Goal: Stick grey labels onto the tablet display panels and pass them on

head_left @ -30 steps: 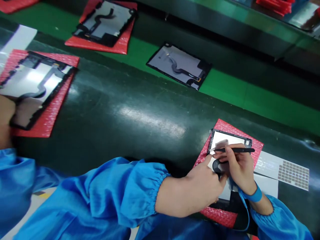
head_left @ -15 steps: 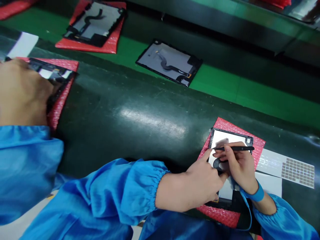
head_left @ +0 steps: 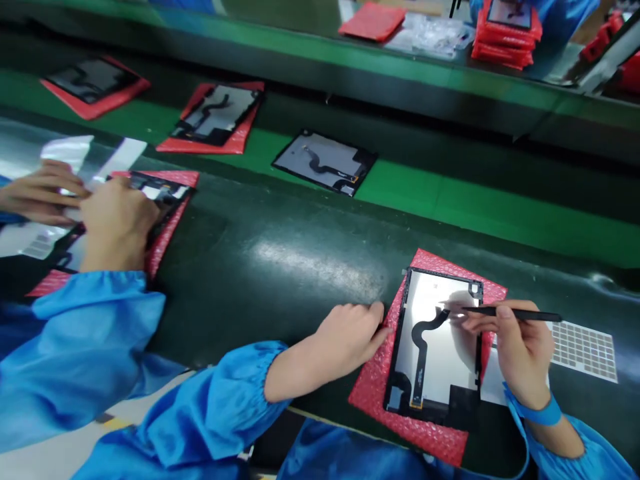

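A tablet screen panel (head_left: 440, 347) lies back-up on a red bubble-wrap sheet (head_left: 373, 387), with a black flex cable (head_left: 423, 333) curving across it. My right hand (head_left: 520, 343) pinches black tweezers (head_left: 500, 312), whose tip rests at the cable's upper end. My left hand (head_left: 345, 337) lies with curled fingers on the left edge of the red sheet, beside the panel. Both my sleeves are blue.
A co-worker's hands (head_left: 107, 223) at the left work on another panel on red wrap (head_left: 173, 200). More panels (head_left: 323, 162) lie on the green belt beyond. A sheet of small grey stickers (head_left: 583, 347) lies right of my right hand. Red stacks (head_left: 505, 37) stand at the back.
My left hand drew back off the panel to the sheet's left edge, uncovering the flex cable. The view tilted up. The co-worker's hands shifted over the left panel.
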{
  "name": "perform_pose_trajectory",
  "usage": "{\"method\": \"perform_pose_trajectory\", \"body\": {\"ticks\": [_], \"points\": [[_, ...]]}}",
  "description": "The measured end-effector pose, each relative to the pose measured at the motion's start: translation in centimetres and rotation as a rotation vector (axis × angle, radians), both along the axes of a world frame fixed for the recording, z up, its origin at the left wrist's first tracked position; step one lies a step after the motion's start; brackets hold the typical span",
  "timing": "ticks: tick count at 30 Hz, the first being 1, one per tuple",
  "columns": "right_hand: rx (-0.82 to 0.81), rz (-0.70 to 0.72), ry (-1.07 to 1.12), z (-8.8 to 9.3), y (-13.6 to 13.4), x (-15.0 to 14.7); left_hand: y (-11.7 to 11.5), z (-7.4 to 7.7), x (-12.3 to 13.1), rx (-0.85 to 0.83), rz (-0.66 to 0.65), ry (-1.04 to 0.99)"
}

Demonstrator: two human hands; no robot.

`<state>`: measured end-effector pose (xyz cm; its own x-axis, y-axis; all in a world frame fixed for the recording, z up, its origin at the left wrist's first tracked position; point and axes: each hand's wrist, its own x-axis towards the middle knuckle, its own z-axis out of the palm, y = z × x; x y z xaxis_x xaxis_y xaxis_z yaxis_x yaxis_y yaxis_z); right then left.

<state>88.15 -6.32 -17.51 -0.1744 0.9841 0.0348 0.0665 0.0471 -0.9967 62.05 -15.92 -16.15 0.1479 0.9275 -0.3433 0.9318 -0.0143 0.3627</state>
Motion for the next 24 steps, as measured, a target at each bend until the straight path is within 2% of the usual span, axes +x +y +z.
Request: {"method": "perform_pose_trajectory", "body": {"ticks": [2,5,8,11,14,16,18,21,24], "points": [[0.018,-0.06,-0.021,-0.5,0.7,2.1,-0.6,-0.5,-0.2,-0.05,0.041,-0.069],[0.016,-0.127,-0.029,-1.9,1.6,4.6,-0.8,-0.7,0.3,-0.036,0.129,-0.28],[-0.01,-0.167,-0.01,-3.4,2.0,6.1,-0.2,-0.7,1.3,0.005,0.274,-0.662],[-0.048,-0.186,0.028,-4.6,2.1,6.8,0.9,-1.3,2.3,-0.04,0.451,-1.108],[-0.085,-0.215,0.096,-5.4,2.4,7.1,3.2,-2.2,2.7,-0.044,0.538,-1.3],[-0.103,-0.234,0.133,-5.7,2.5,7.0,5.8,-2.8,2.1,0.053,0.58,-1.281],[-0.125,-0.245,0.134,-5.8,2.6,6.8,9.8,-3.3,1.1,0.157,0.616,-1.238],[-0.157,-0.251,0.122,-5.7,2.7,6.2,17.7,-3.8,0.0,0.256,0.658,-1.166],[-0.185,-0.24,0.122,-5.8,2.8,6.1,25.2,-3.9,0.1,0.327,0.694,-1.054]]}}
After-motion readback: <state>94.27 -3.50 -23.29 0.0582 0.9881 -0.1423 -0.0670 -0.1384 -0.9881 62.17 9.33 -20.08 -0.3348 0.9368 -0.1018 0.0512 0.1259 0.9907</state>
